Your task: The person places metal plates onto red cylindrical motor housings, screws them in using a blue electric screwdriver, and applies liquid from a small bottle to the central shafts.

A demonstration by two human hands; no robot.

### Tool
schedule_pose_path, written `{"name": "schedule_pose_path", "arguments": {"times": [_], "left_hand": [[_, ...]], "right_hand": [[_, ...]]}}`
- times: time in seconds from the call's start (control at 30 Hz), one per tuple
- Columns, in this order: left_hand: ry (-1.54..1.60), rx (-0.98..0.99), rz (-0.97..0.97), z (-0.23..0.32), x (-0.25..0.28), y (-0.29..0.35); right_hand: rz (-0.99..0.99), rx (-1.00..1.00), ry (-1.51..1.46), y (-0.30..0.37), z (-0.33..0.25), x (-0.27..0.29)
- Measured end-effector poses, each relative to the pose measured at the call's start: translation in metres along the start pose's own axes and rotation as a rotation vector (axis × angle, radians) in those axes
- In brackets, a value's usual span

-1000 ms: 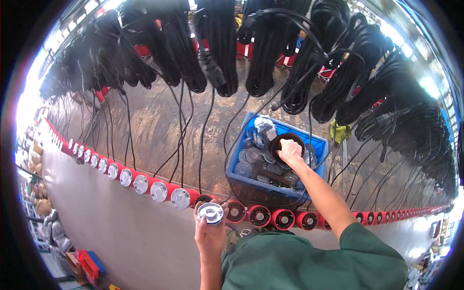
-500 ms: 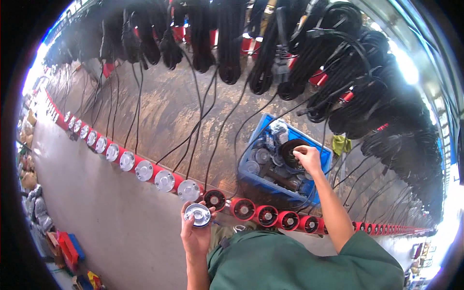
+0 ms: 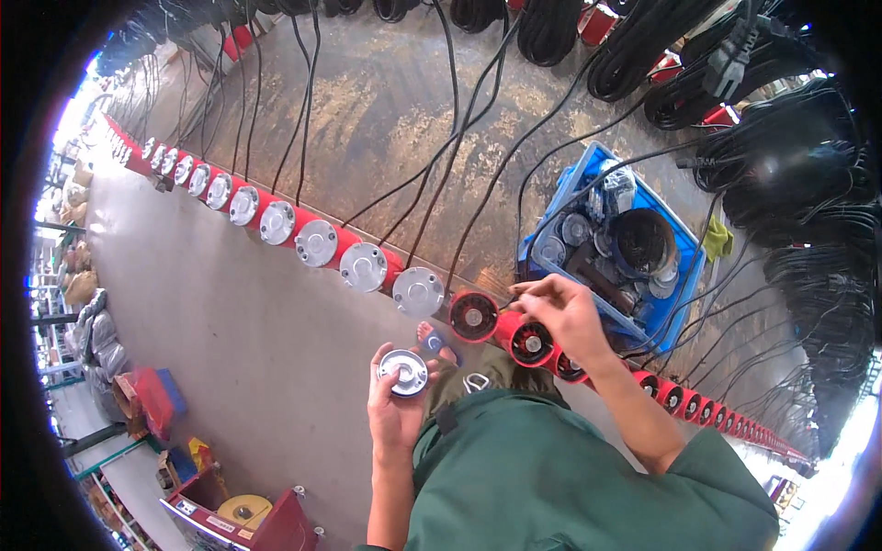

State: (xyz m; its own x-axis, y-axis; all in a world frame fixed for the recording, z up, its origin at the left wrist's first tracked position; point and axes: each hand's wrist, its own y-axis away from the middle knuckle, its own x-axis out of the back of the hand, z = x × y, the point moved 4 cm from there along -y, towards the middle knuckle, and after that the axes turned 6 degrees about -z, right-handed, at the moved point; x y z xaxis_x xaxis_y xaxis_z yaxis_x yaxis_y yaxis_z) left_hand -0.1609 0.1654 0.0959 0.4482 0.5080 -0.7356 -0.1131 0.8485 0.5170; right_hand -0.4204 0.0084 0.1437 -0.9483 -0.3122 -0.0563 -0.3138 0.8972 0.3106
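In the head view, the left hand (image 3: 395,413) is clamped on a round silver end cap (image 3: 402,373), ringed face up. An open-faced red cylinder (image 3: 473,317) along the worktop (image 3: 367,129) edge lies up and rightward from it, nearer the right hand (image 3: 574,321); whether those fingertips pinch something small, I cannot tell.
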Motion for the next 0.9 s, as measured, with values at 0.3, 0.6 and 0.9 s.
{"name": "schedule_pose_path", "arguments": {"times": [0.3,0.6,0.9], "left_hand": [[-0.024,0.004,-0.011,0.002,-0.015,-0.011],[0.073,0.046,-0.050,-0.011,-0.021,-0.007],[0.088,0.041,-0.074,-0.016,-0.023,-0.007]], "right_hand": [[-0.195,0.592,0.923,-0.012,0.000,-0.051],[-0.278,0.623,0.928,-0.016,0.009,-0.054],[-0.313,0.630,0.924,-0.018,0.007,-0.054]]}}
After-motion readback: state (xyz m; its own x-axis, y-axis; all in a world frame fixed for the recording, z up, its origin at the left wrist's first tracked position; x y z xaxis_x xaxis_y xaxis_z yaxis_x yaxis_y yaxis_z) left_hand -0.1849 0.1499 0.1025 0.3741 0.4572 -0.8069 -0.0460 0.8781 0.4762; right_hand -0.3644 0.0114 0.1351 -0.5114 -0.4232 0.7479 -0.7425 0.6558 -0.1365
